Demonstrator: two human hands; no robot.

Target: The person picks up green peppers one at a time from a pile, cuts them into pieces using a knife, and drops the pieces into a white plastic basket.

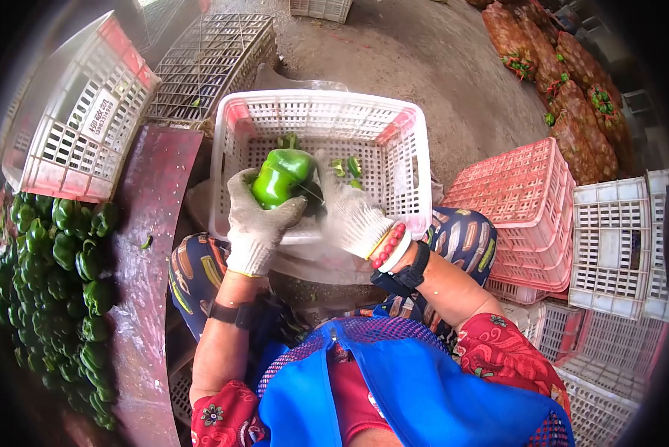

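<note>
A glossy green bell pepper (276, 179) is held over a white plastic basket (319, 98) that rests at my lap. My left hand (258, 216), in a pale knitted glove, wraps round the pepper from the left and below. My right hand (349, 212), gloved too, is at the pepper's right side with its fingers bent; the fingertips are blurred, and what they hold, if anything, is hidden. Small green pepper pieces (347, 167) lie on the basket floor beyond my right hand. Another bit of green shows just behind the pepper.
Many green peppers (51, 276) are heaped at the left beside a reddish board (152, 253). A white crate (88, 112) stands at the upper left. Stacked pink crates (509, 186) and white crates (610, 238) are at the right. Filled net sacks (572, 119) lie at the upper right.
</note>
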